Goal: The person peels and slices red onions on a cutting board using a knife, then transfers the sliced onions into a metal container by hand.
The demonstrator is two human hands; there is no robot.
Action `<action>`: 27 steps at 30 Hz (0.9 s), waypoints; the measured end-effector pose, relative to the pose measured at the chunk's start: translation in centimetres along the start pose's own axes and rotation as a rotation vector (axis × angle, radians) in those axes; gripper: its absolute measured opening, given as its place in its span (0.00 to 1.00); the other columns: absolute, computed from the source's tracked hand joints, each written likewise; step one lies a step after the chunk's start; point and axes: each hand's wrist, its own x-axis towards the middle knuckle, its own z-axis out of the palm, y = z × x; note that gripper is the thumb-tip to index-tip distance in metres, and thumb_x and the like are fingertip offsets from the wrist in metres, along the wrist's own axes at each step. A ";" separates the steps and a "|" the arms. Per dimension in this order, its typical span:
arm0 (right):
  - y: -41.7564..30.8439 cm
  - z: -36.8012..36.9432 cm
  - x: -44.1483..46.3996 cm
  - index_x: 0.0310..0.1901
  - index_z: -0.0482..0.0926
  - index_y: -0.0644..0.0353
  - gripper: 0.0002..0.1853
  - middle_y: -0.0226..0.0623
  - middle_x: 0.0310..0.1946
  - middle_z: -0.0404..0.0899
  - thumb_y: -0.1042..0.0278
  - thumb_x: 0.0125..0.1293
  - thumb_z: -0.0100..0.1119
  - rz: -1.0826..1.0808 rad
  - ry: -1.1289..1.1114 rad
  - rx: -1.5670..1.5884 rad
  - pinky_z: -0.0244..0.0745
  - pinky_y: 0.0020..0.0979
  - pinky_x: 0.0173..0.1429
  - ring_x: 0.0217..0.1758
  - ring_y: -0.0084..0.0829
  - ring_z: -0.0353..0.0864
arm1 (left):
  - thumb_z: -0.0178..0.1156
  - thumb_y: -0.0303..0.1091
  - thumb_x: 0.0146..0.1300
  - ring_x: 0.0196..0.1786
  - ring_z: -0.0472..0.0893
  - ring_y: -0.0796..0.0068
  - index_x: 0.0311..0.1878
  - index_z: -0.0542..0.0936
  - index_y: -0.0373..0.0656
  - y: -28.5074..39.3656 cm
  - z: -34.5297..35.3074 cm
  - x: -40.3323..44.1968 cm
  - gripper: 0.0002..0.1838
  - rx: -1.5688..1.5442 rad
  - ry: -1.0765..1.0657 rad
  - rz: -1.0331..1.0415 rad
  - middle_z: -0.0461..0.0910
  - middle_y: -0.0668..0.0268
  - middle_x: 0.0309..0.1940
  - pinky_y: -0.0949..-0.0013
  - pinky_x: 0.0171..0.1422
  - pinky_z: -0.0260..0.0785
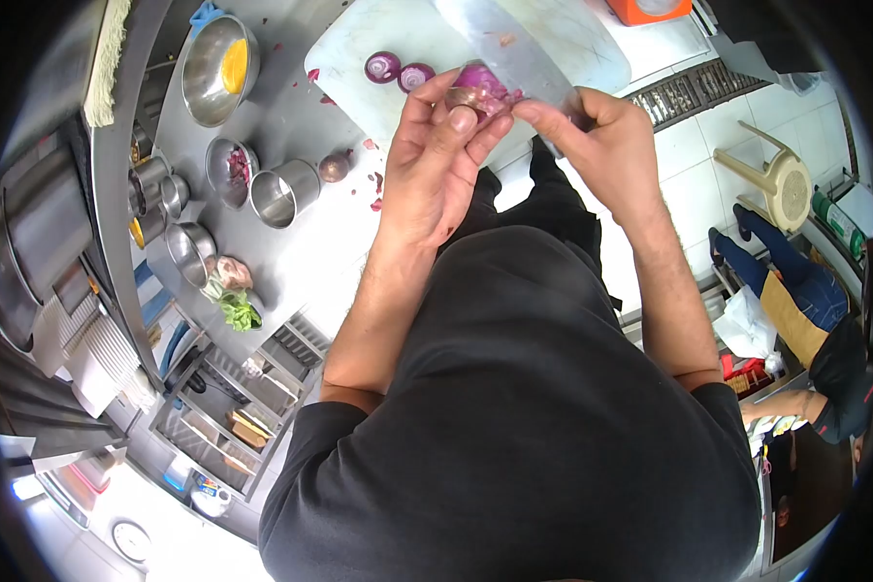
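My left hand point(435, 165) holds a red onion point(477, 85) with loose skin, palm turned up, over the near edge of a white cutting board point(364, 107). My right hand point(601, 145) grips a large knife point(514, 53) near its handle end; the wide blade lies across the board, behind the onion. The right thumb and fingertips touch the onion's skin at its right side. Two cut red onion halves point(382, 67) sit on the board left of the held onion. A whole onion point(335, 167) rests on the steel counter beside the board.
On the counter point(291, 107) at left stand a bowl with something yellow point(194, 89), a bowl with onion pieces point(217, 177), an empty metal pot point(294, 184) and green leaves point(238, 308). Onion skins lie scattered. At right are a stool point(786, 184) and another person point(824, 320).
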 end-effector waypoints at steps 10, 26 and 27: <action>0.2 -0.2 -0.2 0.21 0.78 0.64 0.38 0.36 0.12 0.75 0.30 0.57 0.82 -0.026 -0.003 -0.050 0.69 0.34 0.24 0.15 0.27 0.73 | 0.64 0.25 0.79 0.68 0.82 0.64 0.72 0.71 0.46 -0.2 0.3 -0.4 0.23 0.064 0.023 0.032 0.80 0.60 0.64 0.49 0.80 0.74; -1.1 -0.5 -0.3 0.20 0.78 0.62 0.38 0.34 0.12 0.74 0.29 0.56 0.82 -0.155 -0.002 -0.137 0.69 0.34 0.24 0.15 0.28 0.73 | 0.65 0.18 0.74 0.66 0.82 0.67 0.71 0.70 0.42 -0.2 0.2 -0.6 0.26 0.190 0.077 0.103 0.76 0.60 0.65 0.57 0.76 0.77; -0.9 -0.4 -0.3 0.20 0.78 0.62 0.38 0.34 0.12 0.74 0.29 0.56 0.82 -0.141 0.007 -0.136 0.69 0.34 0.24 0.15 0.28 0.73 | 0.66 0.17 0.74 0.66 0.82 0.67 0.70 0.70 0.42 -0.2 0.3 -0.6 0.26 0.202 0.087 0.099 0.76 0.60 0.65 0.58 0.75 0.77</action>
